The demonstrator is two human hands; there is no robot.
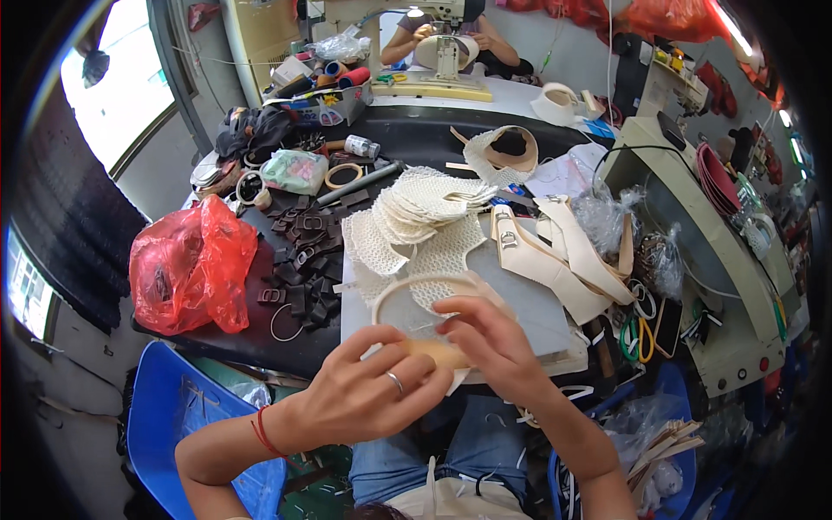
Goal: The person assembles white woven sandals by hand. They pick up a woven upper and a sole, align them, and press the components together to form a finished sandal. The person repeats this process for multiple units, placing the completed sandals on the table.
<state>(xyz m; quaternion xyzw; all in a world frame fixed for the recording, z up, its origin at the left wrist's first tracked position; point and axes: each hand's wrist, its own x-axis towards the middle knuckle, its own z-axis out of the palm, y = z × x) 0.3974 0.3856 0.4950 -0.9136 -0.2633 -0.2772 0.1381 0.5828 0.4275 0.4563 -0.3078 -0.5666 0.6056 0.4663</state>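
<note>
A cream shoe upper [379, 305], bent into a loop with a perforated mesh part and a tan inner side, lies over the front of a pale board [360, 316]. Its near edge is pinched in my left hand [373, 386], whose fingers are bent and which wears a ring. My right hand [501, 351] curls over the right side of the upper, with thumb and fingertips close to the edge. Where those fingertips meet the material is partly hidden. Just beyond my hands a stack of white mesh pieces [416, 208] rests on the board.
Black buckled straps [308, 238] and a red plastic bag [192, 269] lie left. Cream uppers [563, 260] and scissors [637, 338] lie right, beside a beige machine [693, 199]. Blue bins [165, 416] flank my legs. Across the table, another person's hands [422, 32] work at a sewing machine [448, 56].
</note>
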